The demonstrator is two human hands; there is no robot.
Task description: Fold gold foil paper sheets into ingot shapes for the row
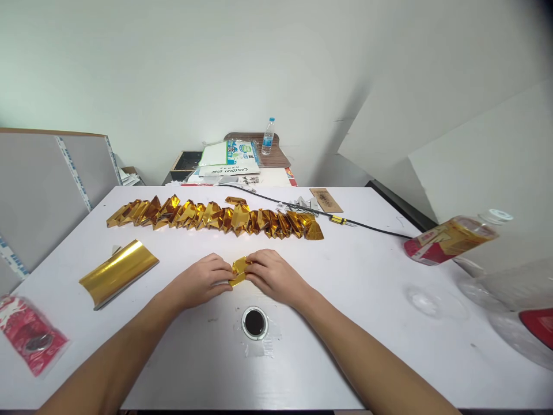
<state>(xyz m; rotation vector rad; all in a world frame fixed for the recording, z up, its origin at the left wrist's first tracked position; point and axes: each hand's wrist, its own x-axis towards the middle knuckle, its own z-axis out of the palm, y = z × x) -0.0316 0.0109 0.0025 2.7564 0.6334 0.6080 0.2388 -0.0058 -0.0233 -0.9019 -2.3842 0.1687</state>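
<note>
Between my two hands, just above the white tabletop, is a small piece of folded gold foil paper (239,271). My left hand (205,279) pinches its left side, fingers closed. On the right side, the fingers of my right hand (272,274) are closed on the same piece. A long row of folded gold foil shapes (211,216) stretches across the table beyond my hands. To the left lies a curled stack of gold foil sheets (121,271). Parts of the held piece are hidden behind my fingertips.
A round cable hole (254,323) is nearest me. A black cable (371,226) crosses the back right, near a brown card (326,200). A tilted drink bottle (453,237) is at the right, a pink packet (32,334) at the left. Behind stands a water bottle (268,138).
</note>
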